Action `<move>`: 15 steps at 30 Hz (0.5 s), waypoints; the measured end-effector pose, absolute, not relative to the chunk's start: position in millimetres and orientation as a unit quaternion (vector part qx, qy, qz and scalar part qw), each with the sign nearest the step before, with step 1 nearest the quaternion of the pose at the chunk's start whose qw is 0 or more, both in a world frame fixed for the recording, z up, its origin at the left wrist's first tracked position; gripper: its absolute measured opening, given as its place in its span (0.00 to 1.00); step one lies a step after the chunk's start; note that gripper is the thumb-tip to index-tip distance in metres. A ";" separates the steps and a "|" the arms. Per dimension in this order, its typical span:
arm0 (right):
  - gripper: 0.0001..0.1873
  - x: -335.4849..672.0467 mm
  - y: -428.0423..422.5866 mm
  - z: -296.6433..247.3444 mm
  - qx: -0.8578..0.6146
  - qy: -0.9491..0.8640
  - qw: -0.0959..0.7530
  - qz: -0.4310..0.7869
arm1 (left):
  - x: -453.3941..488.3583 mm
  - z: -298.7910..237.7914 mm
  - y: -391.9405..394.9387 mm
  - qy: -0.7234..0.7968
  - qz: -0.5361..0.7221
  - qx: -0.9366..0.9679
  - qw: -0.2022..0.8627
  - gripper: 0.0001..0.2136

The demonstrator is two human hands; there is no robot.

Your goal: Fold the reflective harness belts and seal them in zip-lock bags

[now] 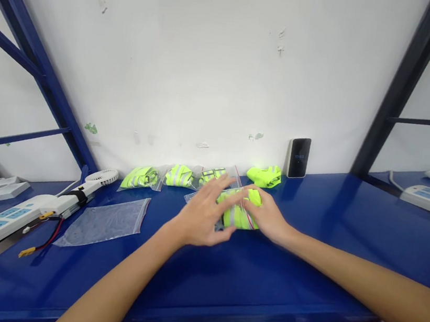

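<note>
Over the blue table, a folded yellow-green reflective vest with silver stripes lies partly in a clear zip bag whose red seal line crosses the vest. My left hand grips the bag from the left, fingers across its top and thumb at the lower edge. From the right, my right hand holds the vest near the bag's mouth, its fingers curled on the fabric. How far the vest sits inside is partly hidden by the hands. Behind, along the wall, another folded vest lies unbagged.
Several bagged vests line the wall. A flat clear bag lies left, beside a power strip, a small fan and a cable with yellow connectors. A clock device stands at the back right.
</note>
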State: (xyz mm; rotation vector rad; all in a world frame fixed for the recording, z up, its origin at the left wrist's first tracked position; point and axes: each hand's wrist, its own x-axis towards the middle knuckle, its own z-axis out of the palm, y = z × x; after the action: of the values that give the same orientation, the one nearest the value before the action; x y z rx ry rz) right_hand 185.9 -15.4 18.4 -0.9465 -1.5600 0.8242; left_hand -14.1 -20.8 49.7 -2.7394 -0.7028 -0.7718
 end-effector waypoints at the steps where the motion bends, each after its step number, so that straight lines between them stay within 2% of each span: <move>1: 0.16 186.9 -17.0 20.4 -0.407 -0.668 0.522 0.340 | -20.2 52.9 -18.9 -0.279 -0.263 -0.920 0.086 0.36; 4: 0.19 188.3 -24.8 26.7 -0.404 -0.696 0.480 0.349 | -32.0 58.7 -12.2 -0.378 -0.228 -0.897 -0.022 0.40; 9: 0.39 187.6 -38.3 33.6 -0.337 -0.739 0.434 0.390 | -27.0 64.7 -13.9 -0.358 -0.135 -0.901 -0.203 0.27; 15: 0.39 193.1 -35.5 34.9 -0.299 -0.777 0.392 0.391 | -16.4 66.5 -21.3 -0.319 -0.173 -0.890 -0.278 0.21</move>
State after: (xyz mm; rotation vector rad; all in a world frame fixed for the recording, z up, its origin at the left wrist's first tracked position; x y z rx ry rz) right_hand 193.1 -35.5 34.9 -0.7588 -1.9726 0.9936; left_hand -16.4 -21.3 66.5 -3.4299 -1.2306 -0.6657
